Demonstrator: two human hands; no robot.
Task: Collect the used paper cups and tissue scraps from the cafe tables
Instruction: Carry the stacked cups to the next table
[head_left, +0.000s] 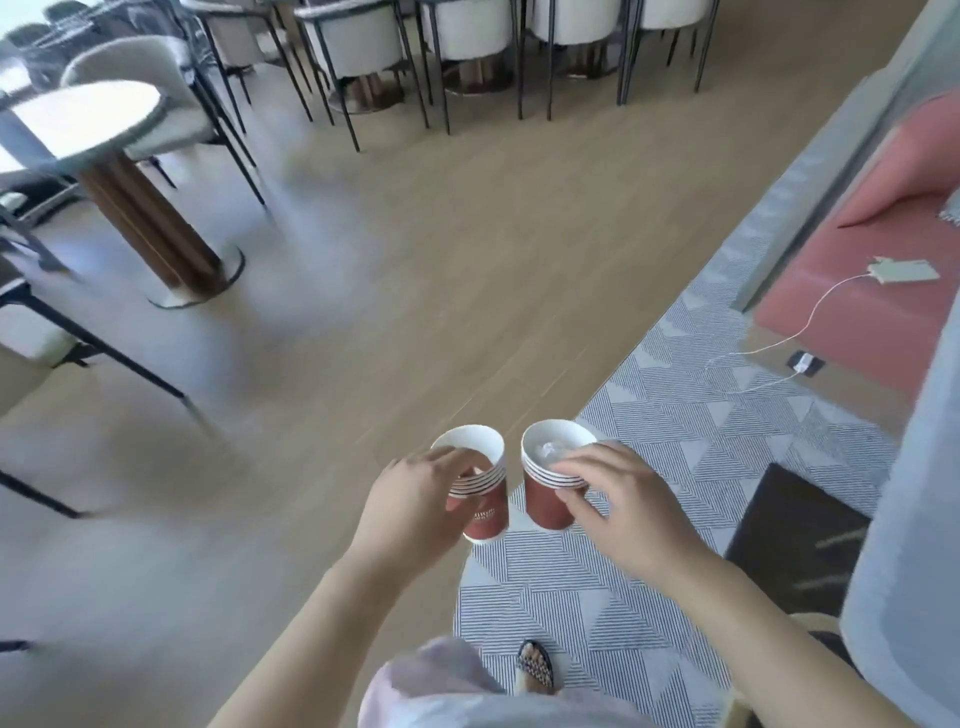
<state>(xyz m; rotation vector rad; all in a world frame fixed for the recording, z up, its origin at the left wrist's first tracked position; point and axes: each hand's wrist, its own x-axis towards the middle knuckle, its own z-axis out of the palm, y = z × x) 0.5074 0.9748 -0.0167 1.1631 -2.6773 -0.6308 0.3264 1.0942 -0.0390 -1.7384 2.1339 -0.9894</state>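
Paper cup (488, 522), red with a white rim and a striped band under it, is in our left hand (415, 499), whose fingers curl round its upper wall. A second paper cup (543, 501) of the same kind is in our right hand (623, 499), fingertips on its striped band and thumb pressed against the red wall below. We hold both cups roughly upright in the air, just beside each other with a narrow gap between them. A crumpled tissue scrap (550, 451) lies inside the cup in our right hand. Below both hands are the wooden floor (415, 260) and the edge of a patterned rug (649, 441), and our sandalled foot (537, 667) stands on the rug beneath our right hand. Well beyond our left hand is a round bench (78, 119) on a wooden pedestal. Far ahead of both hands is a row of pale chairs (467, 31). Out past our right hand, a pink sofa (857, 291) carries a small white device (904, 270) on a cable.
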